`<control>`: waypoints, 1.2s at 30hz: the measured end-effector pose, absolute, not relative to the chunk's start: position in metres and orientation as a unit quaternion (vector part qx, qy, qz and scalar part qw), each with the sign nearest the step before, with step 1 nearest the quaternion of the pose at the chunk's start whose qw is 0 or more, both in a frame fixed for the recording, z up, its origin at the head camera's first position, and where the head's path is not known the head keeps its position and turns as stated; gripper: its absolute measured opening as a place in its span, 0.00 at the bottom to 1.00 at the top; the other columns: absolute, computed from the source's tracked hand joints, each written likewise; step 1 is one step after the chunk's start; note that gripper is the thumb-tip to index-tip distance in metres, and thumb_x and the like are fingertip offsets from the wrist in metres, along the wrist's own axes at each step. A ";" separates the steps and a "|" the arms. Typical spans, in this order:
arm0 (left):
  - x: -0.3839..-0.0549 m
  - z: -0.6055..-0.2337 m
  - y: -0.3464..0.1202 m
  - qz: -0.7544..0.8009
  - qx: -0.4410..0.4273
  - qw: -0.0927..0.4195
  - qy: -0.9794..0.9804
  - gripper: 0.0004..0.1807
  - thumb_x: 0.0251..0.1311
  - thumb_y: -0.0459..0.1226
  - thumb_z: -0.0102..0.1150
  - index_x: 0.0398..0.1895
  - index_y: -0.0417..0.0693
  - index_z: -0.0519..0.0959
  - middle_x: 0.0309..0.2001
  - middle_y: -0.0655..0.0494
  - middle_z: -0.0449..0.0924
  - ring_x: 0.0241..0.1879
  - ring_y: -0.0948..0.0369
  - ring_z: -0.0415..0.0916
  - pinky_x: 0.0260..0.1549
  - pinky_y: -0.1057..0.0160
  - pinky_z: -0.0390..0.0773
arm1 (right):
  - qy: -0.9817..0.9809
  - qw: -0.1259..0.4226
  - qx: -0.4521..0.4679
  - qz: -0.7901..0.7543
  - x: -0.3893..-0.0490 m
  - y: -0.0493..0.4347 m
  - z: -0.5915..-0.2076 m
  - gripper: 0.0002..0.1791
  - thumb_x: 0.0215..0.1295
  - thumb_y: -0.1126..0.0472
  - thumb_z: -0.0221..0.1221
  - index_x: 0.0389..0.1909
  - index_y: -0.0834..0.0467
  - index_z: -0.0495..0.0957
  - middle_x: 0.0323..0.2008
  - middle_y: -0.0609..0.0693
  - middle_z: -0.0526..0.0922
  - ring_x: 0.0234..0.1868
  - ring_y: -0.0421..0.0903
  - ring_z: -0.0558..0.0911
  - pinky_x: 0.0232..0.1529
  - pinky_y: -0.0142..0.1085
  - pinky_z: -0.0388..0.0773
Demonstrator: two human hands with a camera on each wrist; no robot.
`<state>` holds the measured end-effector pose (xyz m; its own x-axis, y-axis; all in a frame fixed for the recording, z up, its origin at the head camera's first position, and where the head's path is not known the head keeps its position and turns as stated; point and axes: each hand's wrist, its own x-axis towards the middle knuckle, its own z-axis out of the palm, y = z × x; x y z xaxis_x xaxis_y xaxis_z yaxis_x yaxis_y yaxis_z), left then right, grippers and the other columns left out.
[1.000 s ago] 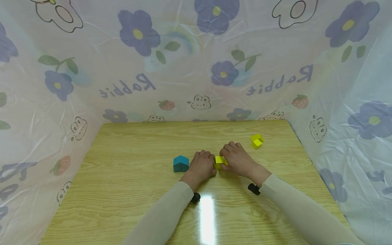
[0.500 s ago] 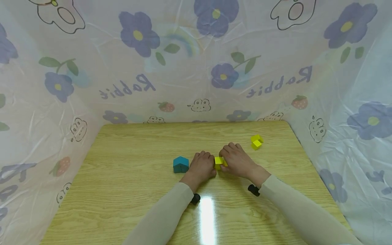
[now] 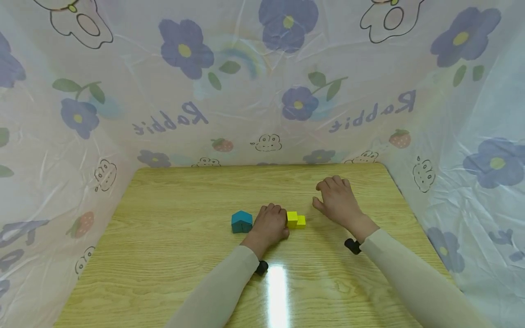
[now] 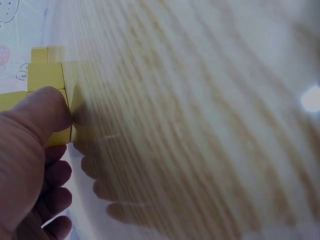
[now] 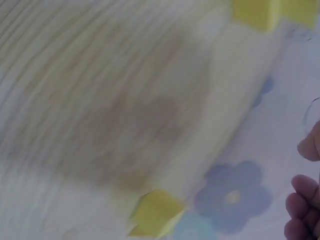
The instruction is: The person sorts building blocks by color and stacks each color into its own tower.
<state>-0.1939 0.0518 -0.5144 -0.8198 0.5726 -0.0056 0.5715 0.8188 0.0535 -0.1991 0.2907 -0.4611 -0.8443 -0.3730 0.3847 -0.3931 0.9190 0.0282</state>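
My left hand (image 3: pixel 268 225) pinches a small group of yellow blocks (image 3: pixel 292 219) on the wooden table. In the left wrist view its thumb (image 4: pixel 47 107) lies across the blocks, with stacked yellow faces (image 4: pixel 46 76) showing above it. A lower yellow block (image 3: pixel 301 222) sits at the group's right side. My right hand (image 3: pixel 338 200) hovers to the right with fingers spread and nothing held. It covers the spot where the loose yellow blocks lay. The right wrist view shows its fingers (image 5: pixel 302 207) apart from yellow blocks (image 5: pixel 157 212) at the bottom and more yellow blocks (image 5: pixel 275 12) at the top.
Left of my left hand, a blue house-shaped group of blocks (image 3: pixel 242 222) stands close by. The wooden table (image 3: pixel 172 255) ends at a flower-printed sheet (image 3: pixel 246 105) that rises behind and at both sides.
My right hand has let go of the yellow blocks and moved right and farther back, over the loose yellow ones. My left hand has stayed on the group.
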 end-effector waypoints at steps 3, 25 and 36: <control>-0.194 -0.513 0.052 0.023 0.295 0.021 0.955 0.17 0.59 0.53 0.60 0.42 0.53 0.76 0.41 0.59 0.74 0.45 0.59 0.67 0.49 0.58 0.67 | -0.961 0.220 0.166 -0.001 -0.203 0.305 -0.470 0.17 0.62 0.51 0.60 0.41 0.61 0.77 0.37 0.56 0.79 0.40 0.57 0.71 0.43 0.51 0.65; -0.195 -0.514 0.053 0.020 0.293 0.033 0.955 0.22 0.61 0.52 0.56 0.52 0.50 0.75 0.44 0.59 0.75 0.47 0.58 0.66 0.51 0.57 0.66 | -0.992 0.122 0.033 -0.029 -0.211 0.369 -0.510 0.23 0.62 0.46 0.56 0.37 0.65 0.72 0.32 0.58 0.71 0.41 0.60 0.67 0.50 0.60 0.61; -0.196 -0.515 0.053 0.022 0.292 0.031 0.956 0.23 0.61 0.52 0.57 0.53 0.50 0.75 0.45 0.59 0.75 0.47 0.58 0.67 0.53 0.56 0.66 | -0.991 0.128 0.020 -0.026 -0.215 0.369 -0.516 0.23 0.64 0.46 0.54 0.33 0.66 0.73 0.30 0.60 0.72 0.39 0.61 0.69 0.47 0.60 0.62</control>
<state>-0.1962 0.0530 -0.5154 -0.8276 0.5594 -0.0469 0.5567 0.8286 0.0596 -0.2147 0.3686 -0.5159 -0.9663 -0.0459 0.2533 -0.0327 0.9979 0.0560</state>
